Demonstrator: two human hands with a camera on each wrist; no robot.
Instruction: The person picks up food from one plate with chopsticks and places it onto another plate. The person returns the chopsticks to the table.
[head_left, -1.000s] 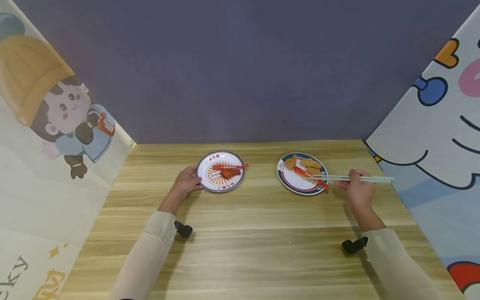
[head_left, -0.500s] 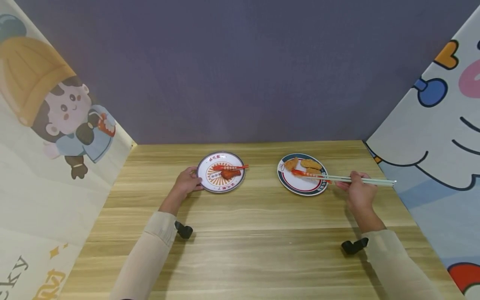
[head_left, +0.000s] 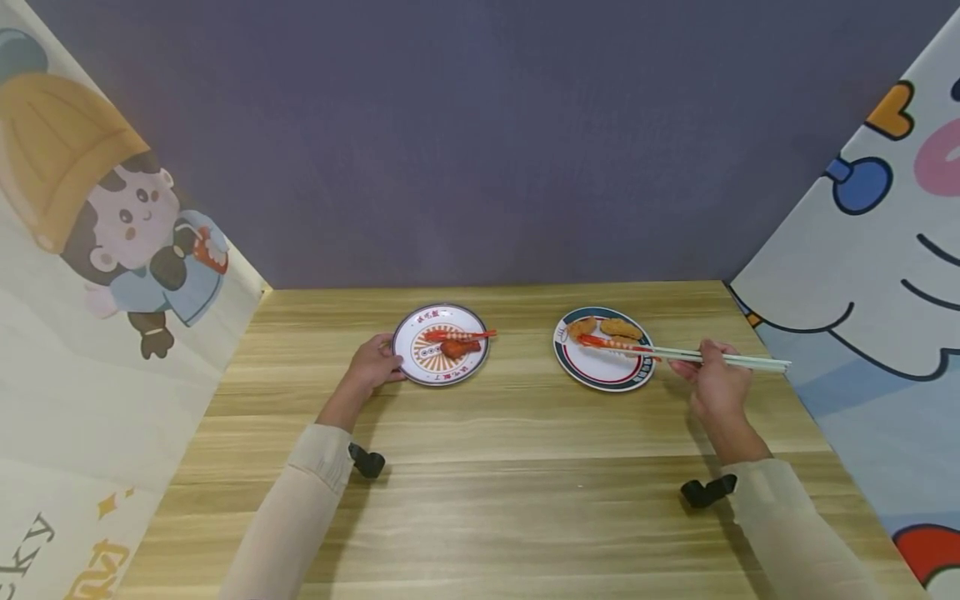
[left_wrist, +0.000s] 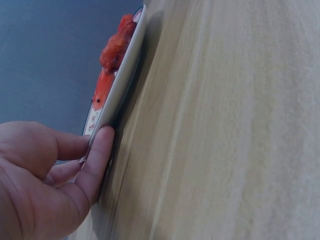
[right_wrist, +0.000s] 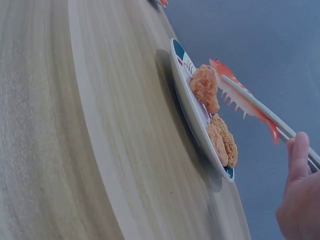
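Note:
My left hand (head_left: 372,364) pinches the near-left rim of a white patterned plate (head_left: 408,329), with fingertips under it in the left wrist view. A red shrimp (head_left: 438,336) and a chicken drumstick (head_left: 460,348) lie on that plate. In my right hand (head_left: 722,383) is a pair of pale chopsticks (head_left: 750,362), their tips clamped on another red shrimp (right_wrist: 242,97). The right wrist view has this shrimp raised over the dark-rimmed plate (head_left: 588,365). Several fried chicken pieces (right_wrist: 205,87) rest on that plate, partly behind the shrimp in the head view.
Both plates stand toward the back of a wood-grain table (head_left: 510,492). A dark grey panel (head_left: 480,150) rises behind its far edge. Printed cartoon panels flank the table at left (head_left: 75,400) and right (head_left: 840,275). Each wrist bears a black mount (head_left: 366,460).
The chopsticks have closed on the shrimp, which has lifted and turned to line up with them, shifting slightly left over the right plate. The left hand and its plate stay put.

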